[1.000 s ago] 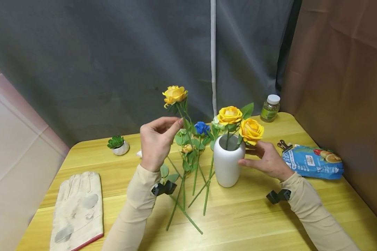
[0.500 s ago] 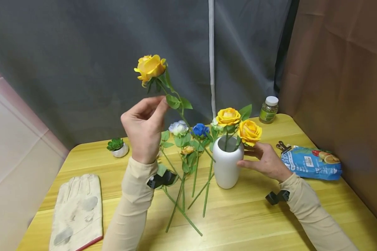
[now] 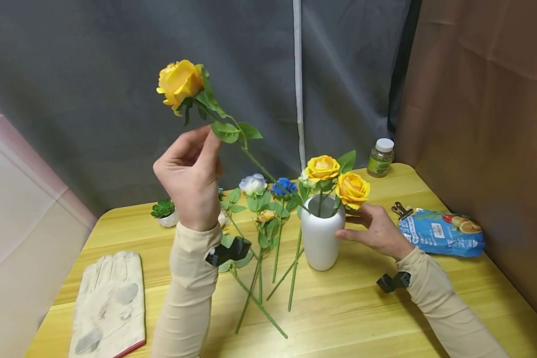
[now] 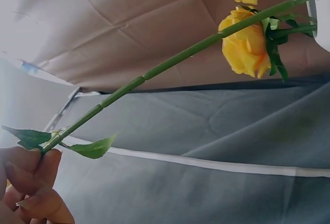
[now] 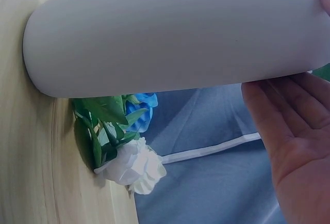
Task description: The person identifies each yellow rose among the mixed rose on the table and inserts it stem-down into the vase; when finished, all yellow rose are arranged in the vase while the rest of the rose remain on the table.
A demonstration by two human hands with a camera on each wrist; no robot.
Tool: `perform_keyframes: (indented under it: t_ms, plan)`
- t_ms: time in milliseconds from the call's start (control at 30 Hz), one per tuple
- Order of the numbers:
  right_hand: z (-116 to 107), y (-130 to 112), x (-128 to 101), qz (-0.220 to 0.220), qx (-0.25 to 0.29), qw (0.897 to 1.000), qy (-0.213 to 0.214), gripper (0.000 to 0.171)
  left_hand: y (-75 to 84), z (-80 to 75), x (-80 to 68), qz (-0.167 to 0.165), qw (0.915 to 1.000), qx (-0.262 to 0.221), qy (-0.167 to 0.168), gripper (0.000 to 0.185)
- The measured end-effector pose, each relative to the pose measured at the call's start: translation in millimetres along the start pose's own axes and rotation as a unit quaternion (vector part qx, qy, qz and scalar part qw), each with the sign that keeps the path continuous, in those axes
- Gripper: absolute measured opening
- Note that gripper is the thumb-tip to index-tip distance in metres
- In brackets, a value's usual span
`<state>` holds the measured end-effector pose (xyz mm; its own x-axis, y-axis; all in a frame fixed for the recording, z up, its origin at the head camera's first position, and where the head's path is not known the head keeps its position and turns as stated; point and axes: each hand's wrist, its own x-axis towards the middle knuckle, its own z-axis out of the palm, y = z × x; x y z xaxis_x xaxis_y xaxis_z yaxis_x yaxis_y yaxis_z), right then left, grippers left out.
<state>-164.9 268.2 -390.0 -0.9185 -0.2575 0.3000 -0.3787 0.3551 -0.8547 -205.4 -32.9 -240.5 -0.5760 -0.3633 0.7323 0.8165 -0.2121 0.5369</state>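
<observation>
The left hand (image 3: 189, 176) has lifted the yellow rose (image 3: 179, 81) higher, fingers pinching its thin, bendy stem. The right hand (image 3: 376, 229) touches the vase (image 3: 319, 233), fingers straight.

The left hand (image 3: 190, 181) has lifted the yellow rose (image 3: 179, 82) up and toward the upper left of the frame, with its stem end now at the vase (image 3: 319, 233) mouth.

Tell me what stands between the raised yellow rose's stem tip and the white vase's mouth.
The two yellow roses already in the white vase crowd its mouth on the right; the left side looks open. The raised yellow rose, pinched by the left hand, has its stem tip at the rim.
</observation>
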Motion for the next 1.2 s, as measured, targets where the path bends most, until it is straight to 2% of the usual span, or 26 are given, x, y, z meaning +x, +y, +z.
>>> perform_keyframes:
  t_ms: [167, 300, 367, 567, 800, 1000, 1200]
  plan:
    - [0, 0, 0, 0.002, 0.001, 1.000, 0.000, 0.071, -11.8, 6.1, -6.8, 0.025, 0.9991, 0.028, -0.020, 0.004]
    - [1, -1, 0, 0.004, 0.003, 1.000, 0.000, 0.071, -22.3, 10.5, -16.7, 0.037, 0.9959, 0.062, -0.055, 0.010]
    - [1, 0, 0, 0.002, 0.003, 1.000, 0.000, 0.070, -25.8, 12.1, -22.8, 0.034, 0.9934, 0.078, -0.077, 0.012]
    - [1, 1, 0, -0.003, 0.002, 1.000, 0.000, 0.069, -36.0, 16.5, -44.2, 0.004, 0.9818, 0.122, -0.145, 0.012]
    - [0, 3, 2, -0.010, 0.007, 1.000, 0.001, 0.068, -50.6, 17.7, -70.8, -0.033, 0.9576, 0.176, -0.226, 0.009]
    - [0, 3, 2, -0.004, 0.008, 1.000, 0.002, 0.068, -59.9, 11.7, -84.9, -0.076, 0.9435, 0.194, -0.258, 0.005]
    - [1, 3, 2, -0.004, 0.009, 1.000, 0.003, 0.067, -65.3, 6.1, -89.2, -0.123, 0.9361, 0.183, -0.274, 0.005]
